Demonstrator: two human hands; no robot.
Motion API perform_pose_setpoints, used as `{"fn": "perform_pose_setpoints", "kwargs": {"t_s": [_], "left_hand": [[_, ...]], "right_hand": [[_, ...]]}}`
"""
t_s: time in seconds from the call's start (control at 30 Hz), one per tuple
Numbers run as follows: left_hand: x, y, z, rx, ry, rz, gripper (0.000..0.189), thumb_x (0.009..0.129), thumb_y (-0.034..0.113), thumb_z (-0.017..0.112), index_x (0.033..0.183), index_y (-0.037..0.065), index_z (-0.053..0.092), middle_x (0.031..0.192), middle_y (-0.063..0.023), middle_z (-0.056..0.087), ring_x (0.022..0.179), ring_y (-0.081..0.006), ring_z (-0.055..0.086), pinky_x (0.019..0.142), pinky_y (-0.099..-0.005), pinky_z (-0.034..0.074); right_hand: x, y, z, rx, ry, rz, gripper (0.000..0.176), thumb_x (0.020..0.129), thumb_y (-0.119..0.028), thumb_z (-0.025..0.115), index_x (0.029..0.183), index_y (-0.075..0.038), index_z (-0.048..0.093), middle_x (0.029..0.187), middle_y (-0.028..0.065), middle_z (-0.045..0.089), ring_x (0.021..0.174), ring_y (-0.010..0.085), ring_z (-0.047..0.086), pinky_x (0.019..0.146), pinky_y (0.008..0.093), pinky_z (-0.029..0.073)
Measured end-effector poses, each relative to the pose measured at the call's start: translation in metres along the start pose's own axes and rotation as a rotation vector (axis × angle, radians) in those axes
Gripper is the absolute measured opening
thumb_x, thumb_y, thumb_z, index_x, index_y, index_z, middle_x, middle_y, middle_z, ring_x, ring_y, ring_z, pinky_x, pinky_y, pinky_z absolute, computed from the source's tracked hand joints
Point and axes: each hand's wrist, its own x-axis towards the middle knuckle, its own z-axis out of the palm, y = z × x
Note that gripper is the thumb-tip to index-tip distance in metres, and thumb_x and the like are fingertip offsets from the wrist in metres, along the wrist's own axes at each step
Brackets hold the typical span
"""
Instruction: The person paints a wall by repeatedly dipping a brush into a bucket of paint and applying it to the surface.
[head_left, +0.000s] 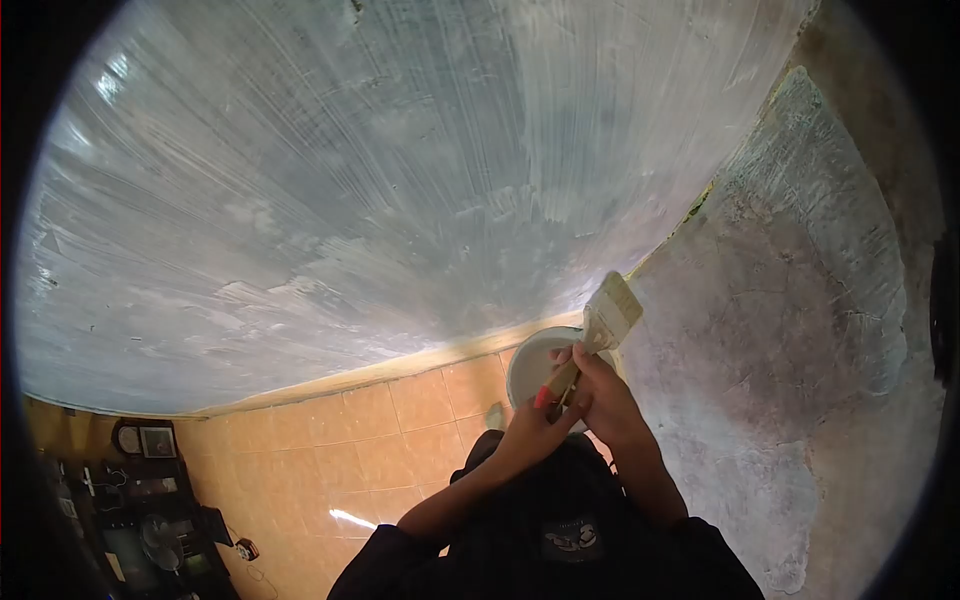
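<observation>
Fingers [566,356] of my right hand [600,390] close in a full grip on the brush [610,312] handle, bristles up, probably to stop drips. My left hand [532,432] sits at the handle's red end, against the pail [528,362]; I cannot tell how closed it is. The pail is held just beneath the brush, near the streaked wall [400,180].

I saw the right hand [600,393] gripping the paintbrush [611,314] above the white bucket [528,362], the left hand [531,433] at its red handle end, the streaked wall [350,200] far beyond them.
</observation>
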Motion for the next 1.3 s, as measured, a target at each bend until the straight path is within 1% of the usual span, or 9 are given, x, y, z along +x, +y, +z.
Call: {"fn": "perform_pose_setpoints", "kwargs": {"t_s": [0.13, 0.43, 0.57, 0.67, 0.77, 0.83, 1.0, 1.1, 1.3], "left_hand": [[0.004, 0.022, -0.04, 0.157, -0.093, -0.146, 0.034, 0.092, 0.019, 0.065, 0.121, 0.0, 0.06, 0.08, -0.0114, 0.066, 0.073, -0.0157, 0.064, 0.066, -0.0329, 0.05], [0.005, 0.029, -0.082, -0.024, -0.005, 0.028, 0.023, 0.098, 0.016, 0.06, 0.111, -0.002, 0.064, 0.085, -0.0088, 0.069, 0.076, -0.0123, 0.064, 0.07, -0.0274, 0.05], [-0.003, 0.029, -0.104, -0.05, 0.086, -0.004, 0.023, 0.099, 0.019, 0.059, 0.103, -0.003, 0.064, 0.087, -0.0065, 0.069, 0.079, -0.0095, 0.062, 0.071, -0.025, 0.049], [-0.007, 0.025, -0.111, -0.128, 0.103, -0.043, 0.024, 0.1, 0.02, 0.059, 0.102, -0.003, 0.065, 0.086, -0.0059, 0.069, 0.079, -0.0085, 0.062, 0.071, -0.0246, 0.049], [-0.011, 0.029, -0.12, -0.086, 0.09, -0.113, 0.024, 0.1, 0.02, 0.059, 0.103, -0.004, 0.066, 0.086, -0.0067, 0.069, 0.08, -0.0086, 0.063, 0.071, -0.0242, 0.049], [-0.011, 0.031, -0.123, -0.134, 0.143, -0.095, 0.023, 0.099, 0.019, 0.059, 0.101, -0.003, 0.066, 0.083, -0.0034, 0.067, 0.074, -0.0055, 0.057, 0.065, -0.0221, 0.044], [-0.012, 0.039, -0.132, -0.181, 0.232, -0.06, 0.022, 0.098, 0.018, 0.06, 0.098, -0.002, 0.068, 0.074, 0.0026, 0.062, 0.063, -0.001, 0.048, 0.054, -0.0195, 0.035], [-0.014, 0.037, -0.136, -0.151, 0.227, -0.049, 0.022, 0.098, 0.019, 0.061, 0.097, -0.002, 0.068, 0.068, 0.0049, 0.057, 0.059, -0.0001, 0.043, 0.051, -0.0202, 0.03], [-0.018, 0.039, -0.142, -0.19, 0.285, -0.027, 0.023, 0.098, 0.019, 0.061, 0.097, -0.002, 0.068, 0.066, 0.0054, 0.055, 0.058, -0.0007, 0.04, 0.051, -0.021, 0.028]], "right_hand": [[0.001, -0.005, 0.009, -0.163, -0.108, -0.025, 0.035, 0.101, -0.039, 0.053, 0.103, -0.005, 0.059, 0.117, 0.0112, 0.061, 0.104, 0.0182, 0.058, 0.087, 0.0342, 0.047], [0.007, 0.001, 0.001, -0.084, -0.239, 0.146, 0.034, 0.104, -0.037, 0.047, 0.1, -0.006, 0.062, 0.147, 0.0236, 0.042, 0.13, 0.0264, 0.046, 0.112, 0.0451, 0.034], [-0.025, -0.039, 0.002, 0.003, -0.273, 0.25, 0.034, 0.106, -0.032, 0.042, 0.109, -0.002, 0.057, 0.123, 0.0195, 0.06, 0.124, 0.0272, 0.056, 0.102, 0.0431, 0.046], [-0.047, -0.057, 0.014, -0.647, -0.054, 0.249, 0.029, 0.106, -0.029, 0.041, 0.099, -0.005, 0.054, 0.078, 0.0086, 0.065, 0.06, 0.0177, 0.065, 0.06, 0.0292, 0.054], [-0.056, -0.052, 0.024, -1.04, 0.078, 0.237, 0.028, 0.106, -0.028, 0.042, 0.098, -0.003, 0.053, 0.074, 0.0062, 0.061, 0.053, 0.0141, 0.056, 0.052, 0.0283, 0.049], [-0.061, -0.043, 0.021, -1.154, 0.113, 0.249, 0.027, 0.104, -0.027, 0.046, 0.103, -0.001, 0.054, 0.073, 0.0102, 0.06, 0.053, 0.0191, 0.054, 0.056, 0.0322, 0.049], [-0.066, -0.025, 0.018, -1.785, 0.095, -0.516, 0.026, 0.097, -0.023, 0.057, 0.112, -0.001, 0.055, 0.082, 0.0206, 0.064, 0.071, 0.0397, 0.063, 0.073, 0.0469, 0.051], [-0.065, -0.038, 0.05, -1.81, 0.258, -0.234, 0.026, 0.094, -0.021, 0.061, 0.112, -0.003, 0.055, 0.084, 0.0176, 0.067, 0.074, 0.0402, 0.065, 0.071, 0.0482, 0.051], [-0.056, -0.047, 0.066, -1.748, 0.214, -0.234, 0.018, 0.084, -0.018, 0.075, 0.092, -0.005, 0.065, 0.084, 0.0117, 0.068, 0.066, 0.0266, 0.066, 0.064, 0.0366, 0.051]]}}
